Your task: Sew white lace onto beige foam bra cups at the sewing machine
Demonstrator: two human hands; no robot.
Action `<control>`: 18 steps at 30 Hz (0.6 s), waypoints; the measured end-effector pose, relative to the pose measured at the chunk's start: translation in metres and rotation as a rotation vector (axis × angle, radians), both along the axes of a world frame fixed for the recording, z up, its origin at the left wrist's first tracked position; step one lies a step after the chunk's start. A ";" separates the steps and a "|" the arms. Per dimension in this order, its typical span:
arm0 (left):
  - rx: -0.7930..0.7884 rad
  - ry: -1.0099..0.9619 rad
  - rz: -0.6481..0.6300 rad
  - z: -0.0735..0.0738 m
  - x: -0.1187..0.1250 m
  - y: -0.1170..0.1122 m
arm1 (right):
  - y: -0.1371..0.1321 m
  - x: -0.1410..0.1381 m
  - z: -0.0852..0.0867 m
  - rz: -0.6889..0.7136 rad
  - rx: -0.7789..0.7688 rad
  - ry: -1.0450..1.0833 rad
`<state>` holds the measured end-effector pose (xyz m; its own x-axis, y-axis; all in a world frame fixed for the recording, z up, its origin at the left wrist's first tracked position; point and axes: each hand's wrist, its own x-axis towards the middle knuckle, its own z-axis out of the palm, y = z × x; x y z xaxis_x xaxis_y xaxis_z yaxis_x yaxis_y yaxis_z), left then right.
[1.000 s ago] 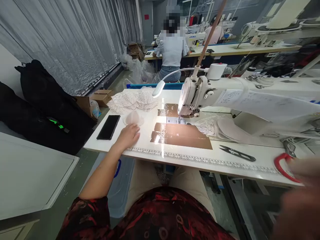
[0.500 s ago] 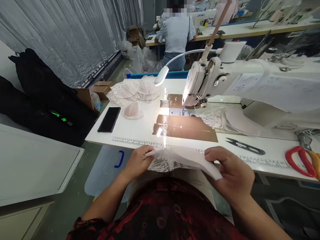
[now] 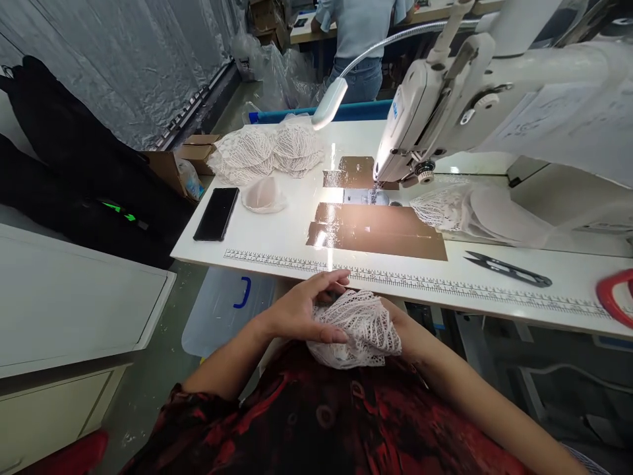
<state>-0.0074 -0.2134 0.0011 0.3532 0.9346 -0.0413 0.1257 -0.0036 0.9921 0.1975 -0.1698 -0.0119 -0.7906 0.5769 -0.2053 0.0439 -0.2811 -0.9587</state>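
Both my hands hold a white lace piece (image 3: 359,326) in my lap, just below the front edge of the white sewing table (image 3: 277,241). My left hand (image 3: 301,310) curls over its left side, thumb pressed on the lace. The lace covers most of my right hand (image 3: 403,326), whose fingers are hidden beneath it. On the table lie a pale foam cup (image 3: 264,196), a pile of lace pieces (image 3: 267,150) and a black phone (image 3: 216,213). The white sewing machine (image 3: 445,99) stands at the right.
Brown tape strips (image 3: 376,237) lie before the needle. Lace-covered cups (image 3: 475,211) sit under the machine arm. Thread snips (image 3: 509,269) and red-handled scissors (image 3: 616,297) lie at the right. Another person (image 3: 363,39) works at a far table. Black bags (image 3: 74,171) and cardboard boxes (image 3: 182,171) stand at the left.
My left hand left the foam cup on the table and came to my lap. Both hands took up a flat lace piece, then bunched it together.
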 end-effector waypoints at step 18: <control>-0.390 -0.401 0.053 -0.015 0.012 -0.006 | 0.014 0.016 -0.006 -0.410 0.084 -0.013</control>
